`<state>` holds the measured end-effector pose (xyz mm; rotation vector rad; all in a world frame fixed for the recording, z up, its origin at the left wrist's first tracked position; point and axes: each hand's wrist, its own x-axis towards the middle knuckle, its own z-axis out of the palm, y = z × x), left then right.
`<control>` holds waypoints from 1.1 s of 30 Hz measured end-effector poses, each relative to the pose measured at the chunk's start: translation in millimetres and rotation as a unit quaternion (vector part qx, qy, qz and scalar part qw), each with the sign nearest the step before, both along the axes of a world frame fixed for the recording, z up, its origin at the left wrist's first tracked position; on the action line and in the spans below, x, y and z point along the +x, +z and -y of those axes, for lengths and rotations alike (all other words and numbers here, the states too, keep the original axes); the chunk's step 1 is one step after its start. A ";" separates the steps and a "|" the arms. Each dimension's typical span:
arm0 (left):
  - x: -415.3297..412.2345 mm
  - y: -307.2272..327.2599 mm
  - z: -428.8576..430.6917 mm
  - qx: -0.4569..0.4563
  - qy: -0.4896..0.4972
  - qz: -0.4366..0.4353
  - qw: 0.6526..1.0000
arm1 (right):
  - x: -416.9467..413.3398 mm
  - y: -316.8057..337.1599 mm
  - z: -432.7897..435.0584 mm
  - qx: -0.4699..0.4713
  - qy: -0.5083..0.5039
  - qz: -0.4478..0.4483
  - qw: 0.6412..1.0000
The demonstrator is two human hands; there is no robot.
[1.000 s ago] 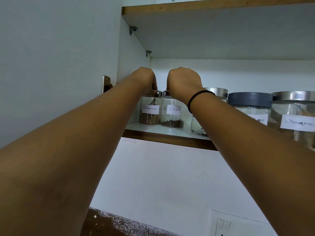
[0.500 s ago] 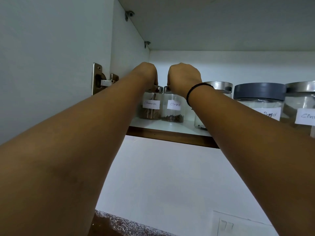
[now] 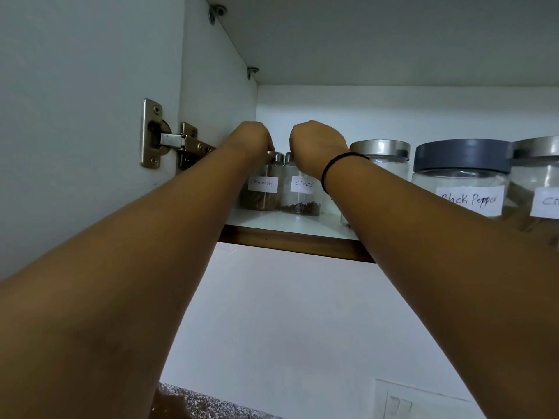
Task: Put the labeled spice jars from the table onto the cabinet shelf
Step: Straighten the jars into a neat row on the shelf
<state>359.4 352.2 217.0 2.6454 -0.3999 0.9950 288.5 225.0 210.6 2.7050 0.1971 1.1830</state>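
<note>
A: Where are we w/ the jars?

B: Both arms up in the cabinet. Our left hand [image 3: 252, 140] is curled over the lid of the Cinnamon jar [image 3: 262, 189], fingers closed on the cap. Our right hand [image 3: 316, 148] grips the lid of the Cloves jar [image 3: 302, 192] the same way, clenched from above.

A: Jars down yet?

B: Both stand upright on the cabinet shelf [image 3: 290, 226], at the far left near the side wall, just beside each other, labels facing us. Can't tell if the two touch.

A: What else is up there?

B: To the right, a silver-lidded jar [image 3: 382, 152], partly hidden by our right forearm. Then the Black Pepper jar [image 3: 461, 176] w/ a grey lid, and another labelled jar [image 3: 541, 179] cut off at the frame edge, label unreadable.

A: Anything on the wrist?

B: A black band [image 3: 332, 167] on the right one. Door hinge [image 3: 169, 140] sits left of our left arm.
</note>
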 end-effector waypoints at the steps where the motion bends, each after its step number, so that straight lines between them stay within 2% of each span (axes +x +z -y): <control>1: 1.6 -1.3 0.5 -0.005 -0.002 0.001 1.000 | 3.6 -0.2 0.8 0.013 0.010 -0.002 1.000; 8: 10.0 -11.6 4.5 -0.035 0.006 0.018 0.999 | 13.7 -5.6 -0.2 -0.023 -0.005 -0.059 0.998; 12: 12.4 -11.3 5.2 -0.017 0.006 0.005 1.000 | 14.8 -7.0 -4.8 -0.054 -0.017 -0.069 0.996; 15: 13.0 -11.6 4.3 -0.009 0.003 0.007 1.000 | 12.7 -10.1 -6.3 -0.036 -0.007 -0.070 0.997; 21: 10.2 -18.6 4.2 0.036 0.006 0.037 0.999 | 6.6 -16.8 -6.8 -0.040 -0.011 -0.035 0.999; 24: 12.5 -20.9 0.4 0.065 0.011 0.064 0.996 | 0.1 -16.8 -9.2 -0.009 0.000 0.004 1.000; 30: 9.6 -18.8 1.2 0.063 -0.044 0.176 0.981 | -21.0 -10.0 -2.9 0.008 0.053 0.077 0.996; 33: -1.4 -22.5 6.6 0.110 -0.077 0.183 0.974 | -52.6 -6.9 11.2 -0.022 0.079 0.106 0.991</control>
